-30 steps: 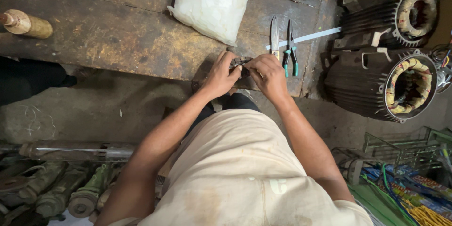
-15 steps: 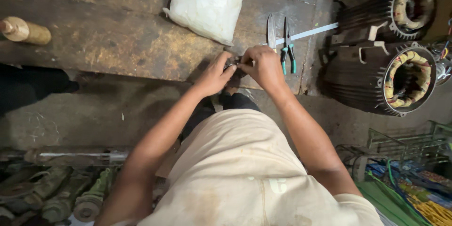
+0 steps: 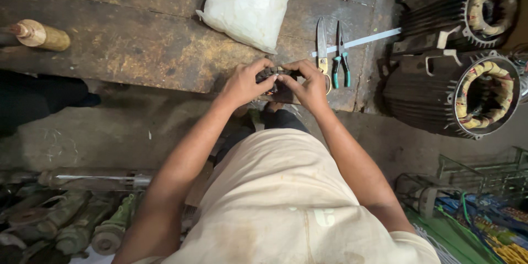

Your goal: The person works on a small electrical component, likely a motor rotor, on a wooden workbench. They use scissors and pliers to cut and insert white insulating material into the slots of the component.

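Both hands work a small dark part at the bench edge.
Left hand [image 3: 242, 83] and right hand [image 3: 309, 85] pinch the small dark part [image 3: 268, 75]; scissors [image 3: 322, 44] and pliers [image 3: 341, 55] lie untouched.

Worn wooden surface [image 3: 137, 49], dark planks, rust-coloured stains. White plastic bag [image 3: 250, 3] lies at far middle, bulging. Right of it, scissors [image 3: 322, 44] and green-handled pliers [image 3: 341, 55] side by side, just apart, pliers crossing pale flat strip [image 3: 374, 37]. Far left edge, tan bottle [image 3: 41, 35] on its side. Near edge of surface, small dark part [image 3: 270, 75] sits beneath both hands.
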